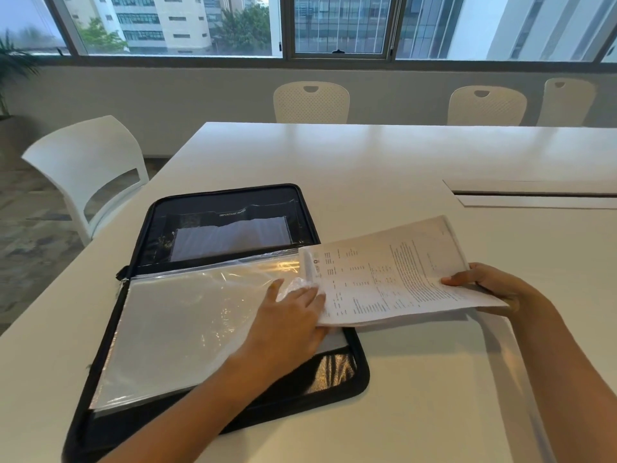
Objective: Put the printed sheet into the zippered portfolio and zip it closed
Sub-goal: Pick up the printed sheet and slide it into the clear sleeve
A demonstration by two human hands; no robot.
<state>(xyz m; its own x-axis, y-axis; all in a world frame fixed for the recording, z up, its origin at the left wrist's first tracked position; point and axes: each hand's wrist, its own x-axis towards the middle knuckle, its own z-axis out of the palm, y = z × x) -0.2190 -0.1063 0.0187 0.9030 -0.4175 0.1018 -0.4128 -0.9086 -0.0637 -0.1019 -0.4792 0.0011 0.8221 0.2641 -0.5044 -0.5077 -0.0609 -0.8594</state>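
Printed sheet [394, 272] (pinched by both hands, right [494, 285], left [293, 305]) overlaps the open portfolio's [213, 329] clear sleeve [187, 322].

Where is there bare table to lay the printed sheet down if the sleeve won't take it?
Free: the table beyond the open portfolio, toward the far chairs, and the near patch between both forearms. Crowded: the sleeve mouth, where the left hand meets the printed sheet held by the right hand; the cable slot lies right.

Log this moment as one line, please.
portfolio open, unzipped | left hand on sleeve mouth | right hand holds sheet, partly in
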